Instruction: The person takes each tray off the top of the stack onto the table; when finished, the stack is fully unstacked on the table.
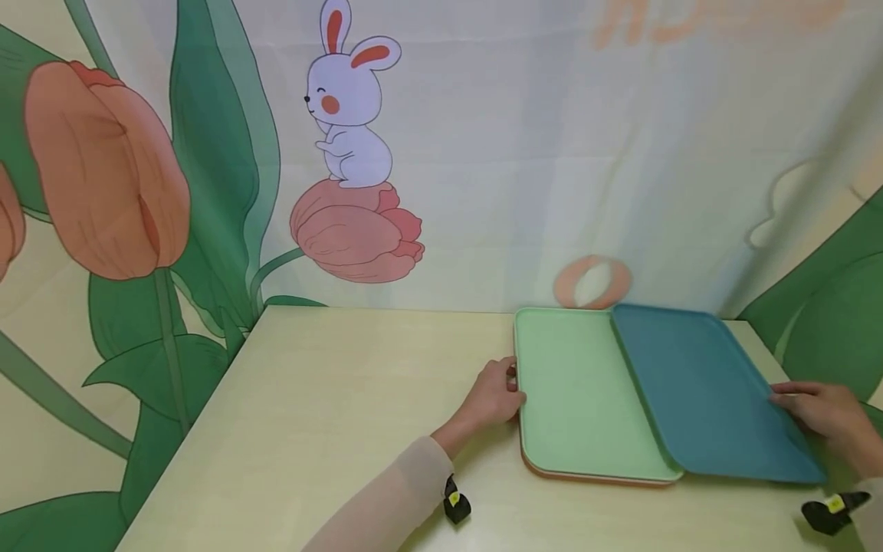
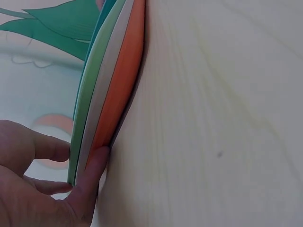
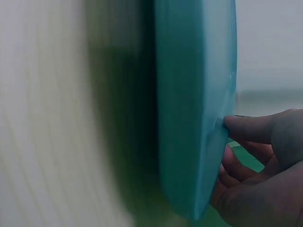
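At the right of the table in the head view, a light green tray [image 1: 586, 391] tops a stack. A pale grey tray [image 2: 100, 90] and an orange tray [image 2: 124, 61] show beneath it in the left wrist view. My left hand [image 1: 493, 395] grips the stack's left edge, fingers at the green rim and at the orange side. A blue tray [image 1: 717, 399] lies aslant over the green tray's right part and sticks out past it. My right hand [image 1: 828, 414] pinches the blue tray's right edge. In the right wrist view, that edge stands off the table with a dark shadow beside it.
The pale wood-grain table [image 1: 331, 399] extends to the left of the stack. Behind it hangs a cloth backdrop [image 1: 483, 153] printed with tulips and a rabbit, close to the trays' far edges. Black wrist devices [image 1: 456, 502] sit at both sleeves.
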Motion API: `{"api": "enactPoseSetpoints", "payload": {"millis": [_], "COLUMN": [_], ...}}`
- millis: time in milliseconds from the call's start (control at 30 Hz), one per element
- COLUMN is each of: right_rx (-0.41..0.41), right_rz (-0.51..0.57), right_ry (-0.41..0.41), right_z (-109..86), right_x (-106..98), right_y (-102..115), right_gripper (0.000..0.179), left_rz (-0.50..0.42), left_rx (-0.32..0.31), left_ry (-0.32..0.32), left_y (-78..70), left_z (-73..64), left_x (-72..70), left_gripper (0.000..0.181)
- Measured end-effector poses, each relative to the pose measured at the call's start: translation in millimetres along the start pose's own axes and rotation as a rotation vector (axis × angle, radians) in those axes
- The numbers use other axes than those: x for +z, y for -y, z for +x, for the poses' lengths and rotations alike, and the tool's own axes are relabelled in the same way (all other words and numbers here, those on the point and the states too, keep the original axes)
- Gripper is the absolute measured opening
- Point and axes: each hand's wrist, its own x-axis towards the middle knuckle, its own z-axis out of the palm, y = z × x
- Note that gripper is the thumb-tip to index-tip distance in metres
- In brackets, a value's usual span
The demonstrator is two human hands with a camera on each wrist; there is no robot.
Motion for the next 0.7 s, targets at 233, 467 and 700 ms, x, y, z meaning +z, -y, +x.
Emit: {"api": "enactPoseSetpoints", "payload": {"millis": [233, 467, 700], "right_rx": [-0.050, -0.013, -0.050], "right_rz": [-0.098, -0.151, -0.179], "right_ry": [-0.058, -0.074, -0.083], "right_z": [-3.7, -5.8, -4.1], "right_x": [-3.6, -3.5, -10.2], "right_y": [1.1, -1.9, 1.6], "right_gripper": [0.039, 0.036, 0.035], "left_rz": [-0.067, 0.020, 0.015], "left_rx": [-0.009, 0.000, -0.011], "left_ry": [0.019, 0.015, -0.008], "left_y": [-1.9, -1.3, -1.8], "left_z": [-2.2, -9.2, -16.5], "left_x": [0.1, -2.5, -8.9], "left_gripper": [0.063, 0.065, 0.065]}}
